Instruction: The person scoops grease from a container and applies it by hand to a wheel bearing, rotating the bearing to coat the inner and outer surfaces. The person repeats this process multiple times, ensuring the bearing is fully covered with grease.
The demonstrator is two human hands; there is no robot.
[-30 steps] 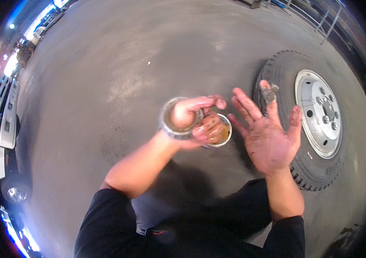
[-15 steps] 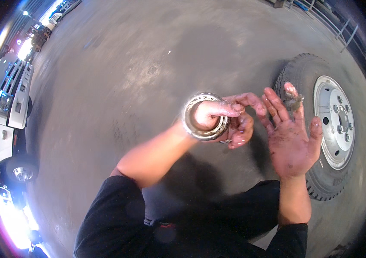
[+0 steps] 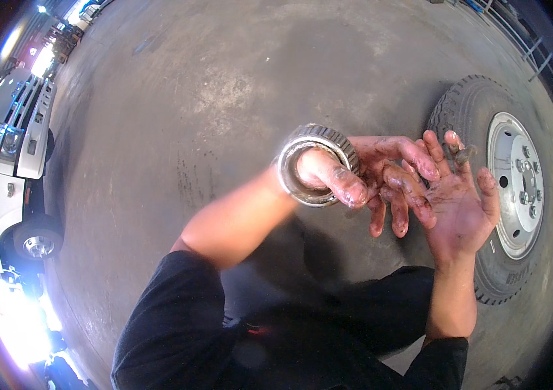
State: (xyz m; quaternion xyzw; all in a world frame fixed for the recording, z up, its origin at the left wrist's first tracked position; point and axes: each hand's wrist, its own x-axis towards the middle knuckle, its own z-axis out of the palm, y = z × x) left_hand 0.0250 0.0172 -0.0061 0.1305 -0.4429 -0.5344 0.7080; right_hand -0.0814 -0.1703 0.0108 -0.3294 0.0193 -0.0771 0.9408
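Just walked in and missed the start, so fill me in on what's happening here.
A person stands over a concrete floor with greasy hands. A metal roller bearing is slipped over the left hand like a bracelet, thumb poking through. The left fingers rub against the open palm of the right hand, which is smeared with dark grease. A truck wheel lies flat on the floor beside them.

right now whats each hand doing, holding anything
Left hand: a metal bearing ring sits around it like a bracelet, greasy fingers loosely curled.
Right hand: open, palm up, holding nothing.
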